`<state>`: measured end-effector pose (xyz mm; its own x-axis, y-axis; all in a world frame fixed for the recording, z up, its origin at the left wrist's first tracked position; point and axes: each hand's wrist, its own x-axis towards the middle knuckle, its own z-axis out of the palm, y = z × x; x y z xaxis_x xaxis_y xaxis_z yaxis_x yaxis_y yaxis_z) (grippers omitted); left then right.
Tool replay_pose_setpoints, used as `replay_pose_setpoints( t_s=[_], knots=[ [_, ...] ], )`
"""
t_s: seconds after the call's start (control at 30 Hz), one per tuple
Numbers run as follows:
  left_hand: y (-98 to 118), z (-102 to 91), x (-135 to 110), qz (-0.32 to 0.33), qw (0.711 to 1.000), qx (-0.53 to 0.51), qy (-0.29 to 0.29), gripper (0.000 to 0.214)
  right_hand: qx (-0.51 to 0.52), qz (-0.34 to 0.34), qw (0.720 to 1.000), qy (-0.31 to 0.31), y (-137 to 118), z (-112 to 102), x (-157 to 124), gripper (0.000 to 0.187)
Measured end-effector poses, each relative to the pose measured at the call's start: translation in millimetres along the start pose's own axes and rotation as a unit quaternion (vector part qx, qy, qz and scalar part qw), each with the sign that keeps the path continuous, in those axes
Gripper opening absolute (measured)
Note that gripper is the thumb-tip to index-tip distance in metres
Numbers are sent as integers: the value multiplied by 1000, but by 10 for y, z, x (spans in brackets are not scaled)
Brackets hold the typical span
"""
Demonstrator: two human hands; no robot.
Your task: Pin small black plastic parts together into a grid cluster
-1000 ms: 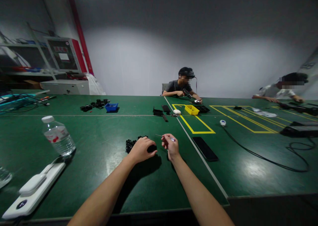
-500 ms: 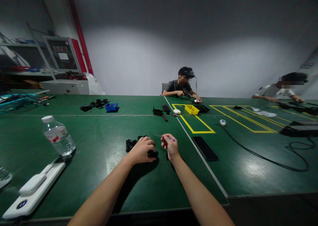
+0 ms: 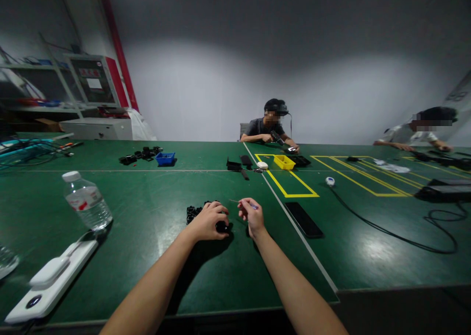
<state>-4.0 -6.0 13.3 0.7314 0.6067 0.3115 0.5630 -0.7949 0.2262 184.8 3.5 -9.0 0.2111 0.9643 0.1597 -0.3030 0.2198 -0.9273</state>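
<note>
My left hand (image 3: 208, 221) is curled over a black plastic part (image 3: 222, 226), its fingers and thumb wrapped round the side. Most of that part is hidden under the palm and fingers. Just left of the hand sits a cluster of black parts (image 3: 192, 214) on the green table (image 3: 143, 256). In my right hand (image 3: 253, 217) a small screwdriver (image 3: 234, 201) is pinched, its thin metal shaft pointing left toward the left hand. A bit of its light purple handle shows above the fingers. The shaft's tip is apart from the black part.
Left of my arms stand a water bottle (image 3: 87, 202) and a white power strip (image 3: 55, 281). A phone (image 3: 303, 219) lies to the right. Farther back are a blue bin (image 3: 165, 159), a yellow bin (image 3: 284, 162) and black pieces (image 3: 234, 165). Two people sit across the table.
My left hand has shifted slightly left and turned a little, so more of the black part shows between its fingers and thumb. The right hand is almost still.
</note>
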Motion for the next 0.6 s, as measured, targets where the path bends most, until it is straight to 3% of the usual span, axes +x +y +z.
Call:
replay_pose_setpoints(
  t_s=[0.6],
  knots=[
    [-100,-77,-25,-17,1000,-15,-20,24,-3,4,1000,-10,-6,8,-15,28]
  ],
)
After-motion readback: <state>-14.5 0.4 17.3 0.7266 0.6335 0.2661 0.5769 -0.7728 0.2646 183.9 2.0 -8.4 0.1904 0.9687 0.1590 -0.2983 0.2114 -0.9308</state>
